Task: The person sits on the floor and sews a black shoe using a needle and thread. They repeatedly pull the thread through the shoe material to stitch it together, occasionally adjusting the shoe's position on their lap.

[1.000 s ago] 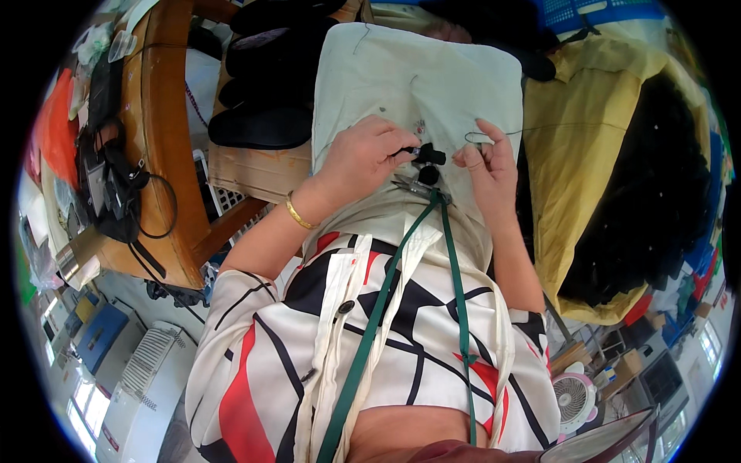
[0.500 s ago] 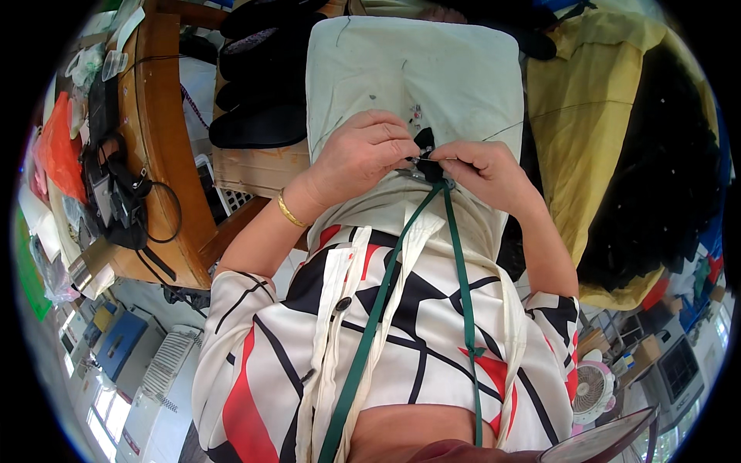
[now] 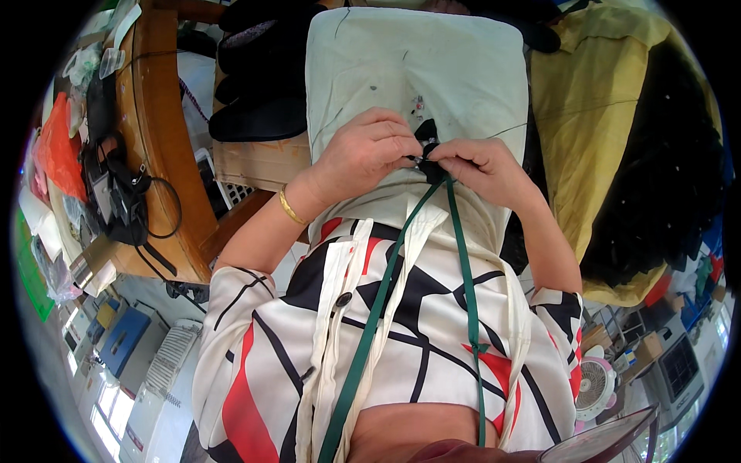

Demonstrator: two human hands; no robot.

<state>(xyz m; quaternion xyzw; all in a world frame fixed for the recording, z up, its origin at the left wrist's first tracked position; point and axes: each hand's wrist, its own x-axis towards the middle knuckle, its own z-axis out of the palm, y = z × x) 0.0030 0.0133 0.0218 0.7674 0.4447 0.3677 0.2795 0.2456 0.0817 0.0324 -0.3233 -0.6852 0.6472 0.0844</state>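
Above the pale cloth on my lap, my left hand [image 3: 372, 148] pinches a small black fabric piece [image 3: 432, 171] with shiny beads or stones on it. My right hand [image 3: 485, 171], close beside it, has thumb and forefinger pressed together at the piece's right edge. A thin needle shows only faintly between the two sets of fingertips, at the right hand's pinch. Several tiny shiny beads [image 3: 418, 104] lie on the cloth-covered board [image 3: 463, 65] just beyond my hands. A green ribbon [image 3: 381, 289] hangs from my neck, its lower end by the black piece.
Black shoe-like pieces [image 3: 258, 118] sit on a cardboard box [image 3: 258, 166] at the left, beside a wooden table [image 3: 158, 116]. A yellow cloth or bag [image 3: 579, 100] with black material [image 3: 656, 170] stands at the right. A dark thread [image 3: 513, 128] crosses the board's right edge.
The fingertips of my right hand have come closer to my left hand's, and less of the needle shows between them. The view has shifted slightly; my left hand keeps its pinch.
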